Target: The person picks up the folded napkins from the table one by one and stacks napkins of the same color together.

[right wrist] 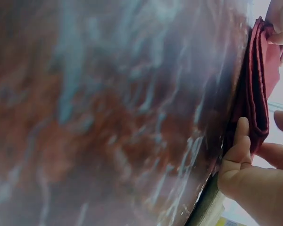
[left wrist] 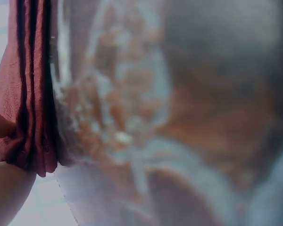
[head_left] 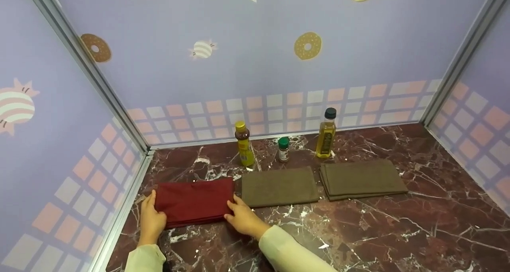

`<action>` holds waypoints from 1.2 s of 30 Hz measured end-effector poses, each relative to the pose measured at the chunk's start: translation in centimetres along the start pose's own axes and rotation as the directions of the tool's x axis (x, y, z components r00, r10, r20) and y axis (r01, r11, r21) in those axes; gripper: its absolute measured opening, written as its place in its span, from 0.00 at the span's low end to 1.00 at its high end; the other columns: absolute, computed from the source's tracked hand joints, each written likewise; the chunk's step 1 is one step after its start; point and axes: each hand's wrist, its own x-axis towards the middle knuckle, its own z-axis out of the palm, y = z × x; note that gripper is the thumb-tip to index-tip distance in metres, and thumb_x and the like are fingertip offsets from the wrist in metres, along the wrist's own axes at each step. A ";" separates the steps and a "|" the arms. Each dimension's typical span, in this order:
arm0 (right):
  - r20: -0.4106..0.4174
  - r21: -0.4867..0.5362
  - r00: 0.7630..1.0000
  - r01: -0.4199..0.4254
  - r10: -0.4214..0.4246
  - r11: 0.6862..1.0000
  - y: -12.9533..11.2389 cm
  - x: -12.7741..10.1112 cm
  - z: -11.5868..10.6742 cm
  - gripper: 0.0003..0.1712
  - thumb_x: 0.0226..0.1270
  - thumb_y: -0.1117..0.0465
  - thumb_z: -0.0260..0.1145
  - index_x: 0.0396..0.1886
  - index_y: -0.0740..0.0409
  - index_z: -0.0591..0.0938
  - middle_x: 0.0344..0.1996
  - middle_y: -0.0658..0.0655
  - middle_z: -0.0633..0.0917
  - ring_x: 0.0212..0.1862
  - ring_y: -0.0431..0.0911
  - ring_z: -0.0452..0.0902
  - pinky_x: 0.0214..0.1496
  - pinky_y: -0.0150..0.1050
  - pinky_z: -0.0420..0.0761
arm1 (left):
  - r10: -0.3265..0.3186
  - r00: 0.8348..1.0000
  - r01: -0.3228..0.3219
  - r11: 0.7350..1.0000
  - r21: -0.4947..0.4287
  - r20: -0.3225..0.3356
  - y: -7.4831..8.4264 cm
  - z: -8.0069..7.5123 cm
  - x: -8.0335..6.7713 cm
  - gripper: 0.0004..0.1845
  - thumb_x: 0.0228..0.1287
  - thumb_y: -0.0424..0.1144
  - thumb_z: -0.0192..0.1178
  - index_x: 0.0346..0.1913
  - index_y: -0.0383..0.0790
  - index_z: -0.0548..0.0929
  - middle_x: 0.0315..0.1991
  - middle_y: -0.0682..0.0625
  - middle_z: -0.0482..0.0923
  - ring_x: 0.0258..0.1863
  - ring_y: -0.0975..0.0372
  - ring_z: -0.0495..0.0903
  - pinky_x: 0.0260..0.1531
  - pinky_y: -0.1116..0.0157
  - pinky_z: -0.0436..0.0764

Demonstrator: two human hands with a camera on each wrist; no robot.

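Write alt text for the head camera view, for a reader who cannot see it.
A person's left hand and right hand grip the two ends of a folded dark red cloth on a red-brown marble counter. To its right lie two folded olive-brown cloths; behind them stand a yellow-capped bottle, a small green-capped jar and a black-capped oil bottle.

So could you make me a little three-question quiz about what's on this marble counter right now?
1. True or false: both hands touch the red folded cloth.
2. How many bottles and jars stand by the back wall?
3. Which lies nearest the right hand: A, the single olive cloth; B, the olive cloth stack; C, the oil bottle?

Key: 1 true, the left hand is at its left end. 2 three. 3 A.
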 end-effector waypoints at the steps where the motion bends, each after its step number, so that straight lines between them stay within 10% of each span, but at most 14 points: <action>1: -0.002 0.001 1.000 0.004 -0.004 1.000 0.1 -0.1 0.0 0.30 0.63 0.57 0.58 0.61 0.68 0.66 0.65 0.66 0.58 0.64 0.57 0.57 0.63 0.46 0.60 | -0.012 1.000 0.012 1.000 -0.001 -0.005 0.0 0.0 -0.1 0.43 0.41 0.19 0.41 0.69 0.33 0.49 0.64 0.31 0.50 0.64 0.42 0.49 0.60 0.48 0.53; 21: -0.049 -0.021 0.999 0.011 -0.012 1.000 0.7 -1.4 -0.7 0.29 0.60 0.53 0.59 0.61 0.55 0.70 0.64 0.62 0.62 0.59 0.54 0.66 0.58 0.47 0.67 | -0.182 0.970 0.193 0.979 0.060 -0.162 1.5 0.8 -1.0 0.30 0.49 0.27 0.49 0.61 0.38 0.66 0.61 0.30 0.51 0.60 0.37 0.50 0.52 0.40 0.53; 29: -0.302 -0.163 0.953 -0.025 -0.026 0.986 2.0 -1.5 -3.9 0.26 0.59 0.51 0.60 0.60 0.40 0.71 0.63 0.54 0.64 0.61 0.53 0.61 0.57 0.53 0.64 | -0.024 0.993 0.039 0.991 0.129 -0.116 7.0 3.3 -1.2 0.35 0.58 0.40 0.54 0.68 0.44 0.54 0.69 0.36 0.42 0.67 0.44 0.31 0.57 0.38 0.32; 36: -0.398 -0.172 0.912 -0.178 0.097 0.969 4.8 -1.9 -6.7 0.27 0.57 0.48 0.61 0.59 0.42 0.72 0.64 0.58 0.63 0.62 0.55 0.54 0.57 0.54 0.59 | 0.041 0.999 -0.042 0.997 0.070 0.012 11.2 6.5 -2.5 0.27 0.60 0.41 0.54 0.63 0.46 0.64 0.63 0.39 0.59 0.63 0.43 0.51 0.57 0.41 0.50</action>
